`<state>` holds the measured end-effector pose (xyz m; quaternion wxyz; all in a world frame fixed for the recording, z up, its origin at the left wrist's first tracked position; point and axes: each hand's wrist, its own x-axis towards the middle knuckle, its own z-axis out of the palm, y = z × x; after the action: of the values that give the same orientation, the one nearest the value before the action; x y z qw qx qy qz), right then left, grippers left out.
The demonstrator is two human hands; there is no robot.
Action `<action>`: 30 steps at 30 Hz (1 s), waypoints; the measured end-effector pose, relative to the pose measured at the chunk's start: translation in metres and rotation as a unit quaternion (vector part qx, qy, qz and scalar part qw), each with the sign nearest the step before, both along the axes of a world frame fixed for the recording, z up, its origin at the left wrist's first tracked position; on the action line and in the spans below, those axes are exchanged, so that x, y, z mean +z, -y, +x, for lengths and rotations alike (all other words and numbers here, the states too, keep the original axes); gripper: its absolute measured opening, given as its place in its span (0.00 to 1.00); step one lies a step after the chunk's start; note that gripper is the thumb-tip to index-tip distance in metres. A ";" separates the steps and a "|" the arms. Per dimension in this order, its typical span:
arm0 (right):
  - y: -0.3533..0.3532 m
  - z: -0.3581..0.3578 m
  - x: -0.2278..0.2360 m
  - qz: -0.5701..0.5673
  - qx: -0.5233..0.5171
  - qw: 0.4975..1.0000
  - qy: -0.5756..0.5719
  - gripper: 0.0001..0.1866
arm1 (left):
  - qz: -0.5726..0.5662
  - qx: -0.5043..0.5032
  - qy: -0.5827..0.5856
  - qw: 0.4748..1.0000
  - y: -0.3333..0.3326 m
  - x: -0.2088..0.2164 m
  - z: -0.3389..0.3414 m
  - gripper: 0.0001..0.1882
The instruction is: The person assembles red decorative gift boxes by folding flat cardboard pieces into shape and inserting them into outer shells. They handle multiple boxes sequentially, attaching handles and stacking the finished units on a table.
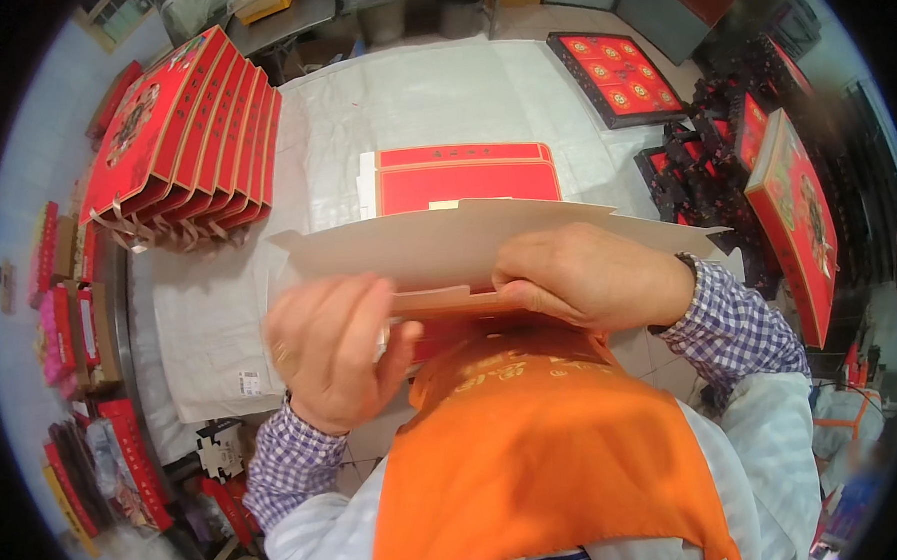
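A partly folded gift box (pixel 387 253) of thin cardboard stands on edge in front of my apron, its pale inner side up and red printing on its outer side. My right hand (pixel 594 279) is closed on a folded flap near the box's middle, thumb below and fingers curled above. At the box's left end is my left hand (pixel 336 350), slightly blurred, its fingers stretched and the thumb apart. Whether those fingertips touch the cardboard I cannot tell. Just beyond lies a flat red cardboard panel (pixel 469 184) with gold edging; whether it belongs to the same box is hidden.
A white-covered table (pixel 401 102) spreads ahead. Several red gift boxes (pixel 177 132) with ribbon handles lean together at the left. A black tray with red round-patterned compartments (pixel 615 78) lies at the back right, near piled dark trays (pixel 688 159) and an upright red box (pixel 796 225).
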<state>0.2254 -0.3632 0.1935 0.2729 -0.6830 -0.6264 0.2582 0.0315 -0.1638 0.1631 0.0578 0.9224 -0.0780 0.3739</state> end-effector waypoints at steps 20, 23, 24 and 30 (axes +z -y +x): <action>0.058 -0.023 0.024 -0.050 -0.051 0.954 0.292 0.09 | -0.276 -0.090 -0.382 0.877 0.006 0.024 0.034 0.04; 0.071 -0.018 0.012 -0.094 -0.098 0.958 0.251 0.13 | -0.236 -0.090 -0.378 0.891 0.009 0.018 0.037 0.05; 0.074 -0.017 0.009 -0.113 -0.110 0.961 0.228 0.14 | -0.222 -0.093 -0.379 0.894 0.011 0.014 0.039 0.05; 0.072 -0.003 -0.007 -0.165 -0.107 0.965 0.174 0.15 | -0.095 -0.172 -0.273 0.942 0.013 0.000 0.047 0.09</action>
<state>0.2225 -0.4356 0.1863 0.0691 -0.8161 -0.5362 0.2041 0.0785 -0.1765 0.1631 0.2280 0.9517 -0.1808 0.0982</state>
